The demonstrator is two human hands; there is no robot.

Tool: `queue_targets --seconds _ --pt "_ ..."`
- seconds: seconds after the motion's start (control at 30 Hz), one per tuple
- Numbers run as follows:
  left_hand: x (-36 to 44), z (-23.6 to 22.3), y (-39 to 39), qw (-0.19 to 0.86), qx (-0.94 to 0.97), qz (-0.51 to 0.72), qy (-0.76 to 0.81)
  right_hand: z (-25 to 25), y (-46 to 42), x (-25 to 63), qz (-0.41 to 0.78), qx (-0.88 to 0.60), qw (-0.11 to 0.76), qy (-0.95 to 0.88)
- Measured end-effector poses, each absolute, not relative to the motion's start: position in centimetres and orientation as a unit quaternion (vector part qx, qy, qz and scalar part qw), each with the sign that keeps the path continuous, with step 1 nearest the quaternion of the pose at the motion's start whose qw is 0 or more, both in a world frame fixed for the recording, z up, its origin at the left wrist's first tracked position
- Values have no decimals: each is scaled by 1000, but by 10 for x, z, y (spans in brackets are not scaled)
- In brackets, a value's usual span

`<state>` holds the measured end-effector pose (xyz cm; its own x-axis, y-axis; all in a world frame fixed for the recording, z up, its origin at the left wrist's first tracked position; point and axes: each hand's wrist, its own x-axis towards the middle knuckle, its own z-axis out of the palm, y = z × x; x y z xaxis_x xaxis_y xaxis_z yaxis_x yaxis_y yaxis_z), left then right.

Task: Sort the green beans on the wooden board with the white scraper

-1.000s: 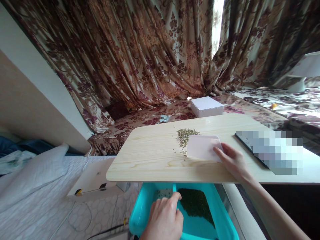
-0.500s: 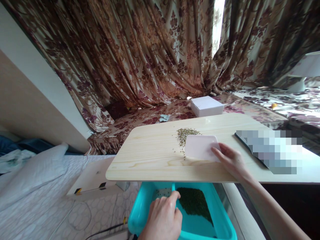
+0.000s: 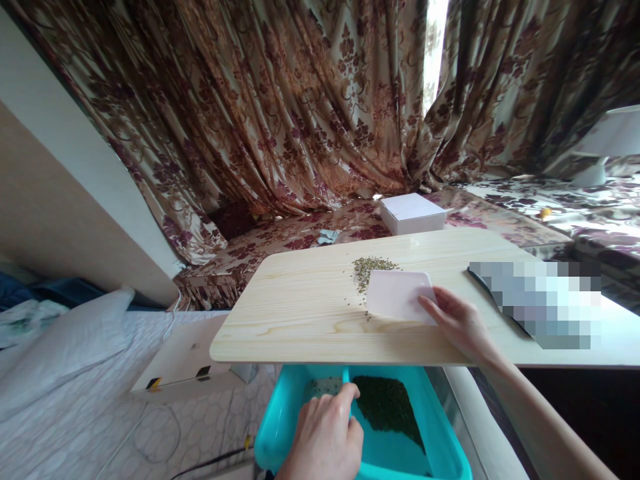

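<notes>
One white pillow (image 3: 85, 340) lies at the left of the frame on a white quilted bed (image 3: 55, 413), with a flat white box with black and yellow corner patches (image 3: 175, 357) to its right. Patterned brown and burgundy curtains (image 3: 300, 113) fill the top of the frame. Below centre, a turquoise plastic bin with a divider (image 3: 273, 430) sits partly under the near edge of a pale wooden tabletop with rounded corners (image 3: 285, 307); a few dark specks (image 3: 325, 385) show in its left compartment. The left hand (image 3: 325, 430) is over the bin with its fingers curled, the index finger at the divider; whether it grips the plastic cannot be told. Dark green loose bits (image 3: 387, 410) cover the far part of the right compartment. At mid-frame on the tabletop is a loose pile of small greenish-brown bits (image 3: 370, 270), and just beside its near right side is a thin white rectangular card (image 3: 395, 293). The right hand (image 3: 460, 320) pinches the card's right end, thumb on top. Farther right lies a dark-edged slab with a pixelated face (image 3: 535, 307); a white lamp (image 3: 620, 130) stands at the right edge.
</notes>
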<state>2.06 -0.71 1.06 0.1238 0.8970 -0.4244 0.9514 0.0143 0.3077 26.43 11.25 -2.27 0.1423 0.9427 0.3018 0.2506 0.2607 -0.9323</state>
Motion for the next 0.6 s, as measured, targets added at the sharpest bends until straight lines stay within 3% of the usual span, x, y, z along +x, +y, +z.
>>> queue_targets --seconds 0.6 --pt "19 12 -8 270 698 -39 663 -23 110 263 329 -522 547 -566"
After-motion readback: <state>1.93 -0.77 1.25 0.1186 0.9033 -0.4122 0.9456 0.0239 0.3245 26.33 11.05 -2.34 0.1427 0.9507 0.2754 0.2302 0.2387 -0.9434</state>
